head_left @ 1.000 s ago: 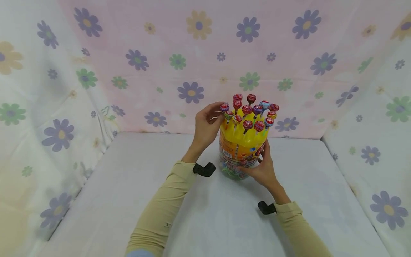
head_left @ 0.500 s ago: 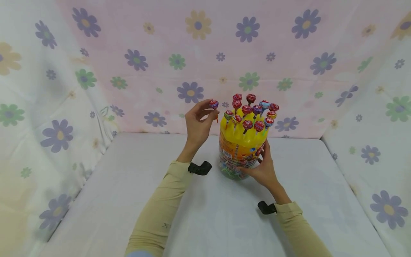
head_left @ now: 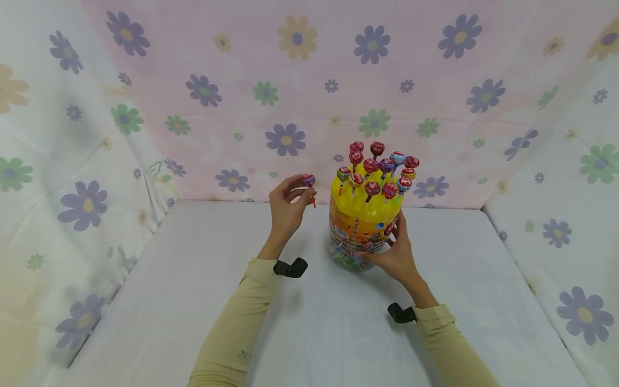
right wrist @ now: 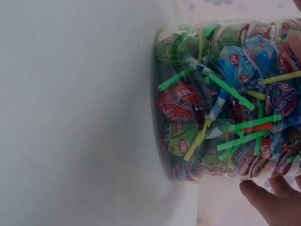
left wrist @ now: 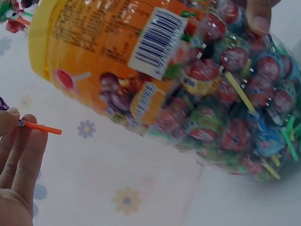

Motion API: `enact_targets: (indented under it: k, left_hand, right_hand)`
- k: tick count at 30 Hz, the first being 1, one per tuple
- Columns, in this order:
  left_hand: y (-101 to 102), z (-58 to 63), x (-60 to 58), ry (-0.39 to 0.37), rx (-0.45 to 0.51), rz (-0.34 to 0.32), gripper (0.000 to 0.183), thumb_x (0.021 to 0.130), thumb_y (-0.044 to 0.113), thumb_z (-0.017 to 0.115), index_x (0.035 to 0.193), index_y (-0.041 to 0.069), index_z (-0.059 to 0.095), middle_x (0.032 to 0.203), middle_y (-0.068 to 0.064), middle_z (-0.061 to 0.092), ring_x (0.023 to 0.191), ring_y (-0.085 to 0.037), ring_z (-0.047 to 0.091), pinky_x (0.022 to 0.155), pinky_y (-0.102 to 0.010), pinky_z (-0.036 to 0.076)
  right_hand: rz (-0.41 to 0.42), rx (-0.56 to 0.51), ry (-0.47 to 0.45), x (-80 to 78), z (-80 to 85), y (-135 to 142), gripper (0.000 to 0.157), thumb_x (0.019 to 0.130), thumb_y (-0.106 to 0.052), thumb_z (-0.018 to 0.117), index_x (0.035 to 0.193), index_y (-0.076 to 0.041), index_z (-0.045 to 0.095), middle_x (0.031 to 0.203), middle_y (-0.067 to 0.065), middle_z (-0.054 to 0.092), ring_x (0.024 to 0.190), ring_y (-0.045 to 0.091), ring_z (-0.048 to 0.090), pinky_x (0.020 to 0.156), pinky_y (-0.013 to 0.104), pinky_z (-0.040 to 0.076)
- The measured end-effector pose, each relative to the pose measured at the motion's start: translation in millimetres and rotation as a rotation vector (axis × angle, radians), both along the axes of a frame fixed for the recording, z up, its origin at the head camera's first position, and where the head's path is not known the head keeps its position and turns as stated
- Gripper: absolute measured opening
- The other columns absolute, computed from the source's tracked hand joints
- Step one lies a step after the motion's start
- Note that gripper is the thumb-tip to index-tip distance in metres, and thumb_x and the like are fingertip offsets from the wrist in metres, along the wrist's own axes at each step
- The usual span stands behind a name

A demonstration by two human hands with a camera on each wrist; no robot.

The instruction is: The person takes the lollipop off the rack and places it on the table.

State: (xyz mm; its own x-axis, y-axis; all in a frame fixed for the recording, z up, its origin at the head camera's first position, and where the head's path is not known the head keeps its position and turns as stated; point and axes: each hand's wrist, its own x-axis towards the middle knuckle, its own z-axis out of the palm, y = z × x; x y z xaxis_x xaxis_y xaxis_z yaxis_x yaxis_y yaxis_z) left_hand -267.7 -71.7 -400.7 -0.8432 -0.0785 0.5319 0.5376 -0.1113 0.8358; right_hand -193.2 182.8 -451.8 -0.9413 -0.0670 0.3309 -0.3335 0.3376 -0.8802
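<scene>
Between its thumb and fingers my left hand [head_left: 286, 209] pinches a lollipop [head_left: 308, 180] with a purple and red wrapper, held in the air left of the jar. The lollipop's orange stick [left wrist: 44, 128] points out past the fingers in the left wrist view. A clear plastic jar [head_left: 350, 258] with an orange label and a yellow lid [head_left: 367, 207] stands upright on the table, full of wrapped lollipops [right wrist: 181, 101]. Several more lollipops [head_left: 372, 189] stand upright in the lid. My right hand [head_left: 398, 258] grips the jar's lower right side.
The white table [head_left: 203, 290] spreads around the jar. Flower-print cloth [head_left: 232, 134] hangs behind it and at both sides. Each wrist carries a black camera mount [head_left: 292, 267].
My left hand has taken the lollipop from the left edge of the lid and moved it left, then lower. My right hand keeps its grip on the jar.
</scene>
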Motion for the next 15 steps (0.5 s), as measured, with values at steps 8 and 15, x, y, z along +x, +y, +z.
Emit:
enact_targets:
  k: [8,15]
  left_hand:
    - [-9,-28.7,1.3,-0.131,-0.009,-0.011,0.031,0.091,-0.009,0.069,0.122,-0.010,0.064,0.113,-0.029,0.066,0.081,-0.009,0.072,0.073,-0.027,0.063]
    - [-19,-57.7,1.0,-0.302,-0.043,-0.007,0.032,0.091,-0.008,0.069,0.123,-0.008,0.065,0.114,-0.029,0.068,0.083,-0.015,0.073,0.071,-0.027,0.063]
  right_hand:
    - [-0.006,-0.004,-0.013,-4.7,-5.6,3,0.119,0.075,-0.003,0.089,0.162,-0.013,0.009,0.158,0.018,0.034,0.143,0.043,0.038,0.110,0.070,0.037]
    - [-0.017,-0.011,0.004,-18.3,-31.1,9,0.122,0.074,-0.004,0.091,0.163,-0.019,0.009,0.159,0.015,0.034,0.143,0.042,0.039,0.111,0.068,0.038]
